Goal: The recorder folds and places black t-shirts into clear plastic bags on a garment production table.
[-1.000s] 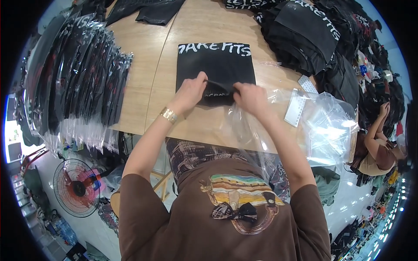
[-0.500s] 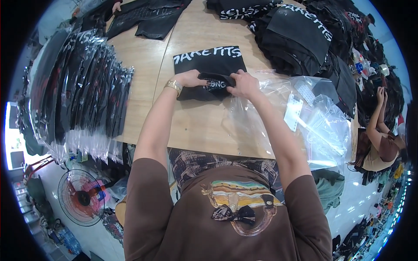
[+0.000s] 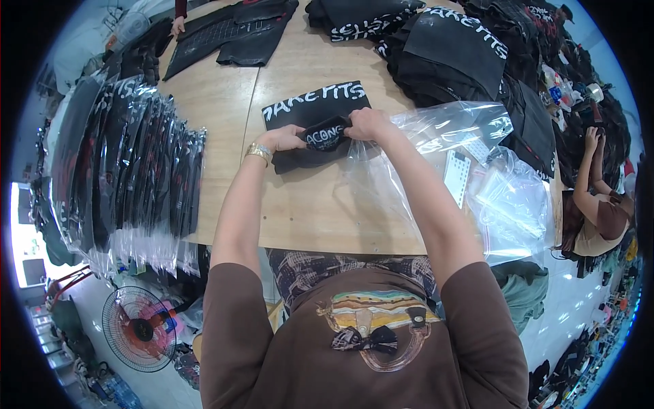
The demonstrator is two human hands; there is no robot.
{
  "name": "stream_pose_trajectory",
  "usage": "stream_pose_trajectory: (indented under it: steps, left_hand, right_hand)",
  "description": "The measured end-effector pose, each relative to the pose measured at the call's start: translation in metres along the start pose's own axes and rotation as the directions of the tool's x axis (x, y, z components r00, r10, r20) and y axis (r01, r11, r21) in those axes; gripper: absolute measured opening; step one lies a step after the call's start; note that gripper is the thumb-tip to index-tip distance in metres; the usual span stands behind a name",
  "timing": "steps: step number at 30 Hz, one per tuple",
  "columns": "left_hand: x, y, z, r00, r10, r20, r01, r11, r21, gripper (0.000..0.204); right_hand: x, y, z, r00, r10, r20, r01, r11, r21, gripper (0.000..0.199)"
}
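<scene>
A folded black garment (image 3: pixel 293 117) with white lettering along its far edge lies on the wooden table (image 3: pixel 300 211) in front of me. My left hand (image 3: pixel 283 138) pinches the left end of its raised middle fold, where more pale lettering shows. At the fold's right end, my right hand (image 3: pixel 368 125) has its fingers closed on the cloth. A clear plastic bag (image 3: pixel 443 126) spreads from beneath my right wrist toward the right; whether my fingers also catch its edge I cannot tell.
Several bagged black garments (image 3: pixel 129 177) stand in a row on the left. Stacked black garments (image 3: pixel 456 54) fill the far right. Black trousers (image 3: pixel 231 41) lie at the far left, a person's hand (image 3: pixel 178 27) beside them. More clear bags (image 3: pixel 514 201) and a white label sheet (image 3: pixel 456 176) lie right.
The folded garment has turned slightly, its right side swinging away from me. Both hands still grip its fold, which now shows more lettering. The clear bag's far part has lifted and spread out.
</scene>
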State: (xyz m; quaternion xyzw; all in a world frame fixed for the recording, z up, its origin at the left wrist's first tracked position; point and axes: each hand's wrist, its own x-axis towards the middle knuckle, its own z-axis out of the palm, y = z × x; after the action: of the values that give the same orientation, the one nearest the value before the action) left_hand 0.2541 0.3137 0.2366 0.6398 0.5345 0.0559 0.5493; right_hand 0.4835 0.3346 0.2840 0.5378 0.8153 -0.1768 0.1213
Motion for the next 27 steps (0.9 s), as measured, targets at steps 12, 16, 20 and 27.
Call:
stream_pose_trajectory:
  steps: [12, 16, 20, 27]
  left_hand:
    - [-0.016, 0.016, 0.013, 1.000, 0.003, -0.011, -0.003, 0.998, -0.056, 0.039]
    - [-0.018, 0.010, 0.018, 0.998, 0.061, -0.035, -0.061, 0.998, 0.002, 0.039]
    - [-0.016, 0.012, 0.017, 0.995, 0.090, -0.034, -0.086, 0.993, 0.086, 0.042]
    - [-0.020, 0.016, 0.015, 0.998, 0.068, 0.016, -0.070, 0.975, 0.209, 0.062]
  right_hand:
    - [-0.012, 0.011, 0.017, 0.998, -0.029, -0.047, 0.028, 0.999, -0.025, 0.041]
    - [-0.019, 0.010, 0.023, 0.996, -0.039, -0.079, 0.038, 0.999, -0.012, 0.041]
    - [-0.018, 0.008, 0.019, 0.996, -0.035, -0.086, 0.034, 0.999, -0.004, 0.038]
    - [-0.010, -0.006, 0.013, 0.993, 0.018, -0.114, -0.025, 0.998, -0.058, 0.032]
